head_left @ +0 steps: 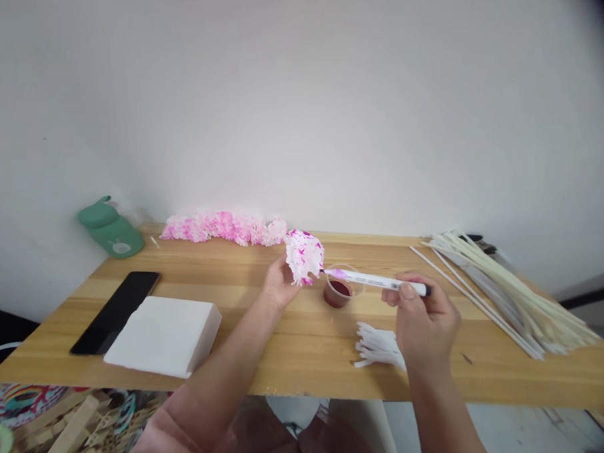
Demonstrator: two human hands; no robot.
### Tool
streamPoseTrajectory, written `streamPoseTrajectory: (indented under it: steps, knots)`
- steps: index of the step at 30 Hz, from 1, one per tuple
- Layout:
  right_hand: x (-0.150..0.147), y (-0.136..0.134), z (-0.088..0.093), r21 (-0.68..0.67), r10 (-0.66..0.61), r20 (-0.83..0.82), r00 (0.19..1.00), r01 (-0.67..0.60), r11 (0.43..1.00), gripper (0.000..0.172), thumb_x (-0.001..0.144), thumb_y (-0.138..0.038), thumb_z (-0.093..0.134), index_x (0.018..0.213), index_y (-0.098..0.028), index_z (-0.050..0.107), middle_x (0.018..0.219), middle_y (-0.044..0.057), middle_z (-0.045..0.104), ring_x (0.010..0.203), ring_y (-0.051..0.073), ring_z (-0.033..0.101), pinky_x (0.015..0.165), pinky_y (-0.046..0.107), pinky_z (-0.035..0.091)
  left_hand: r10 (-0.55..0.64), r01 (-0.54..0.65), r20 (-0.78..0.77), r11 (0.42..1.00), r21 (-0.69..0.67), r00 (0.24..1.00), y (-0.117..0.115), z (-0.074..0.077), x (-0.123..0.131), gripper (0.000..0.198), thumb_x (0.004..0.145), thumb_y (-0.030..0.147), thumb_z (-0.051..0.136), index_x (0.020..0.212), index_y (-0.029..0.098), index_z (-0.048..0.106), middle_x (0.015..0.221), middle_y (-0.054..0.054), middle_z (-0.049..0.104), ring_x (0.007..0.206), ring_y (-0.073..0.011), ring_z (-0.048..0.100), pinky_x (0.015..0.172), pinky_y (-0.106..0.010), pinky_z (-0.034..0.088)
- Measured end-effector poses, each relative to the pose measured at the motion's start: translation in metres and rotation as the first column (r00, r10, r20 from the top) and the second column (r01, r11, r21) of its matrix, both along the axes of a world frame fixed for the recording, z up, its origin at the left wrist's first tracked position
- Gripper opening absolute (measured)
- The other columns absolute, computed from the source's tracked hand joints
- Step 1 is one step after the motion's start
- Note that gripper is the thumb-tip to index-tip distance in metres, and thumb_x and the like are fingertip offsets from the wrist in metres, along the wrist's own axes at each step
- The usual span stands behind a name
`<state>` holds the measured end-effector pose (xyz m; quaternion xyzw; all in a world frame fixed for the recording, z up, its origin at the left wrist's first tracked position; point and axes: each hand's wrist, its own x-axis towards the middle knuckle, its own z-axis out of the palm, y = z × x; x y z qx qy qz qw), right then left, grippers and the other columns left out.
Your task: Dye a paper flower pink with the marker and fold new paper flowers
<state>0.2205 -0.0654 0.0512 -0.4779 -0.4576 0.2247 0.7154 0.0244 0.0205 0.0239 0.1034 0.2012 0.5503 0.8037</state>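
Note:
Between the fingers of my left hand [278, 285] is a white ruffled flower [304, 255] with magenta spots, held up over the table. My right hand [426, 318] grips a white marker-like brush pen [367, 278] by its rear part. The pen's dark tip points left and is at the flower's lower right edge; I cannot tell whether it touches. Below the pen stands a clear plastic cup [337, 294] with dark red liquid. A bundle of short white fuzzy stems [378, 345] lies beside my right wrist, partly hidden by it.
Pink-and-white ruffled flowers [225, 228] lie in a row along the wall. At left are a green bottle [112, 228], a black phone [118, 311] and a white block [159, 334]. Long cream stems [515, 290] lie at right on the wooden table [298, 370].

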Motion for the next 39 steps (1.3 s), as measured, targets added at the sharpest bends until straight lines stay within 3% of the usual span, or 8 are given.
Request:
streamPoseTrajectory:
  steps: [10, 18, 27, 31, 39]
  knots:
    - [0.0, 0.0, -0.002, -0.032, -0.053, 0.086, 0.995, 0.056, 0.998, 0.023, 0.076, -0.036, 0.072, 0.087, -0.017, 0.065, 0.064, -0.002, 0.06, 0.054, 0.011, 0.056, 0.056, 0.026, 0.046, 0.005, -0.005, 0.014, 1.0, -0.017, 1.0, -0.002, 0.006, 0.001, 0.024, 0.085, 0.019, 0.044, 0.089, 0.012, 0.067, 0.083, -0.011, 0.071, 0.071, -0.0224, 0.066, 0.059, -0.032, 0.048]
    - [-0.001, 0.004, 0.015, 0.164, 0.083, -0.194, 0.977, -0.051, 0.985, 0.015, 0.074, -0.029, 0.073, 0.08, -0.018, 0.064, 0.062, -0.004, 0.056, 0.051, 0.009, 0.051, 0.055, 0.028, 0.044, 0.009, -0.008, 0.064, 1.0, -0.018, 0.998, -0.003, 0.007, 0.002, 0.032, 0.087, 0.021, 0.042, 0.106, 0.014, 0.067, 0.093, -0.012, 0.073, 0.084, -0.0242, 0.068, 0.073, -0.037, 0.052]
    - [0.002, 0.007, 0.02, 0.154, 0.084, -0.278, 0.957, -0.042, 0.987, 0.016, 0.071, -0.028, 0.074, 0.079, -0.019, 0.064, 0.072, -0.002, 0.061, 0.05, 0.008, 0.05, 0.053, 0.028, 0.045, -0.054, 0.057, 0.072, 0.997, -0.051, 0.996, -0.006, 0.008, 0.002, 0.028, 0.08, 0.016, 0.047, 0.1, 0.014, 0.067, 0.087, -0.01, 0.074, 0.085, -0.0234, 0.07, 0.082, -0.037, 0.052]
    - [0.0, 0.006, 0.021, 0.144, 0.092, -0.268, 0.959, -0.054, 0.988, 0.014, 0.072, -0.028, 0.073, 0.078, -0.019, 0.064, 0.062, -0.004, 0.057, 0.05, 0.008, 0.05, 0.053, 0.028, 0.044, -0.056, 0.057, 0.021, 0.996, -0.072, 0.998, -0.009, 0.008, 0.002, 0.023, 0.082, 0.018, 0.047, 0.09, 0.01, 0.067, 0.084, -0.012, 0.073, 0.081, -0.0227, 0.07, 0.08, -0.035, 0.053]
    - [0.001, 0.006, 0.02, 0.119, 0.082, -0.228, 0.97, -0.056, 0.991, 0.015, 0.074, -0.03, 0.072, 0.081, -0.019, 0.064, 0.06, -0.004, 0.055, 0.051, 0.009, 0.05, 0.054, 0.028, 0.044, -0.094, 0.095, -0.019, 0.99, 0.105, 0.995, -0.011, 0.005, 0.003, 0.02, 0.076, 0.017, 0.054, 0.089, 0.011, 0.068, 0.091, -0.013, 0.073, 0.088, -0.027, 0.07, 0.086, -0.041, 0.052]
